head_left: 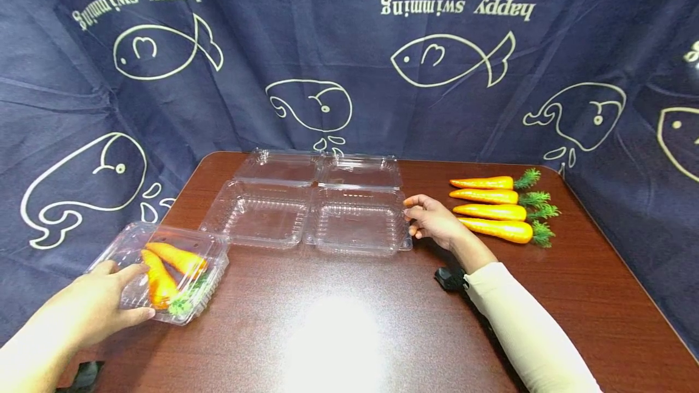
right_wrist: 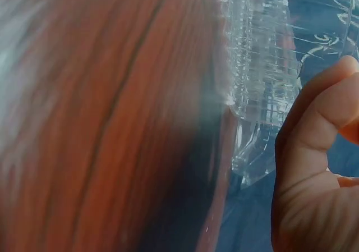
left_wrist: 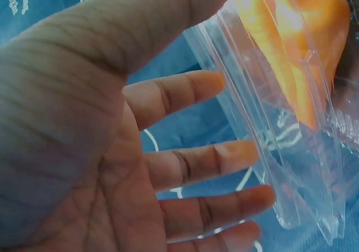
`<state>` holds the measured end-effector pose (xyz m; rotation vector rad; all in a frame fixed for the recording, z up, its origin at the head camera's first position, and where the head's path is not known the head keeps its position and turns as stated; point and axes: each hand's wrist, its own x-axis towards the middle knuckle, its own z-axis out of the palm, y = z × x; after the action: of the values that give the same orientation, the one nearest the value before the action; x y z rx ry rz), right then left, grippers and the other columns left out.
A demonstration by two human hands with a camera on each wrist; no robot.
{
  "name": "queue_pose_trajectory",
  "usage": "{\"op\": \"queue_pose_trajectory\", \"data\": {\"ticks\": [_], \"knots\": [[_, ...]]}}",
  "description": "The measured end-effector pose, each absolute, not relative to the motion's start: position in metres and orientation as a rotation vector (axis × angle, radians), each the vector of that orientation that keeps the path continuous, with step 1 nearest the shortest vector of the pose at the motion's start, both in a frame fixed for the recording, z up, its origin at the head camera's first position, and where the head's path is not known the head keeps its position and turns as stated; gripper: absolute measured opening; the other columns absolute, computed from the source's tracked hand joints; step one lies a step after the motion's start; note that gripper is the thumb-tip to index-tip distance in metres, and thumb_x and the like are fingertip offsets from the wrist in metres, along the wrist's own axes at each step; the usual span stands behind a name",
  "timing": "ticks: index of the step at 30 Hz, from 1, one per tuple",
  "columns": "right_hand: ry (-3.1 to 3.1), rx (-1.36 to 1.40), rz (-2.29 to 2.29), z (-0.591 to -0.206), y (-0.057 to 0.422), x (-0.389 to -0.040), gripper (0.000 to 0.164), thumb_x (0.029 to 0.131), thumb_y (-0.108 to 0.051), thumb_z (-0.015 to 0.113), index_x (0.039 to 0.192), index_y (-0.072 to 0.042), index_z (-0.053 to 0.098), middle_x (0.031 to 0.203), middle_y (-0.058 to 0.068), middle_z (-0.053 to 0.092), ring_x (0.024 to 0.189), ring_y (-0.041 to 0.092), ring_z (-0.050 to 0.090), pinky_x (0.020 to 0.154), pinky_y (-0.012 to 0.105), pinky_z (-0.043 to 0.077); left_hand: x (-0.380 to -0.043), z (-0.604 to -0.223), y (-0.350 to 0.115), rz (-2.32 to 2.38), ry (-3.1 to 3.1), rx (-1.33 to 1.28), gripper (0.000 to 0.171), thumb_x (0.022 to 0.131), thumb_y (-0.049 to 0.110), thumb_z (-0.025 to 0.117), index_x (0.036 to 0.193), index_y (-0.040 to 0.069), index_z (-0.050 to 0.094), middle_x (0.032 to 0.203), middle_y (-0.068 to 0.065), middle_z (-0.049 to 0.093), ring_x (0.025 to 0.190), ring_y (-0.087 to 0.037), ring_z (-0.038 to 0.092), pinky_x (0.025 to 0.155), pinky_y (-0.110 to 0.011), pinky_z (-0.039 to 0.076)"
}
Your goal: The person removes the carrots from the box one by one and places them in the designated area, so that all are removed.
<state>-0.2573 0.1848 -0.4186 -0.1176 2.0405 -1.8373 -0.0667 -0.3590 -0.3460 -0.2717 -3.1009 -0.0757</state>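
At the left, my left hand (head_left: 104,302) rests against a clear plastic clamshell box (head_left: 215,259) with its lid down. Two carrots (head_left: 162,281) with green tops lie inside. In the left wrist view its fingers (left_wrist: 196,162) stretch out beside the box's rim, and the thumb overlaps its edge. My right hand (head_left: 434,223) is at the right edge of an opened clamshell box (head_left: 357,223), its fingers loosely bent and fingertips right at the rim. The right wrist view shows the bent thumb (right_wrist: 308,140) over the box's corner; the other fingertips are mostly hidden.
Another opened clamshell box (head_left: 267,217) sits to the left of the opened one, both lids folded back. Several carrots (head_left: 494,211) with green tops lie in a row at the right of the brown table (head_left: 590,296). A dark blue printed cloth (head_left: 349,35) hangs behind.
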Motion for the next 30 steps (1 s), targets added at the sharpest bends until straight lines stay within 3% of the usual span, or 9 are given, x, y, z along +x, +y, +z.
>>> {"op": "queue_pose_trajectory", "data": {"ticks": [7,13,30], "knots": [[2.055,-0.134,-1.863,-0.42,0.172,-0.258,0.047,0.095,-0.001,0.049,0.138,0.005,0.031,0.089,0.007,0.051,0.059,0.01,0.058,0.05,0.019,0.047,-0.064,-0.347,-0.345,-0.059,-3.077,-0.292,0.076,0.059,0.04,0.091,0.114,-0.004,0.063,0.086,-0.024,0.053,0.066,-0.043,0.06,0.06,-0.06,0.048],[2.02,-0.158,-1.881,-0.418,0.168,-0.258,0.06,0.094,0.002,0.049,0.148,0.003,0.023,0.086,0.007,0.051,0.057,0.009,0.055,0.049,0.018,0.047,-0.061,-0.348,-0.33,-0.035,-3.023,-0.368,0.074,0.057,0.042,0.091,0.112,0.0,0.067,0.088,-0.02,0.055,0.073,-0.043,0.06,0.067,-0.06,0.049],[1.98,-0.221,-1.89,-0.421,0.143,-0.257,0.06,0.093,0.003,0.05,0.147,0.002,0.026,0.08,0.005,0.052,0.054,0.009,0.052,0.049,0.019,0.044,-0.05,-0.354,-0.276,-0.094,-2.957,-0.565,0.073,0.056,0.046,0.092,0.117,0.011,0.071,0.094,-0.004,0.051,0.081,-0.027,0.053,0.066,-0.047,0.05]]}}
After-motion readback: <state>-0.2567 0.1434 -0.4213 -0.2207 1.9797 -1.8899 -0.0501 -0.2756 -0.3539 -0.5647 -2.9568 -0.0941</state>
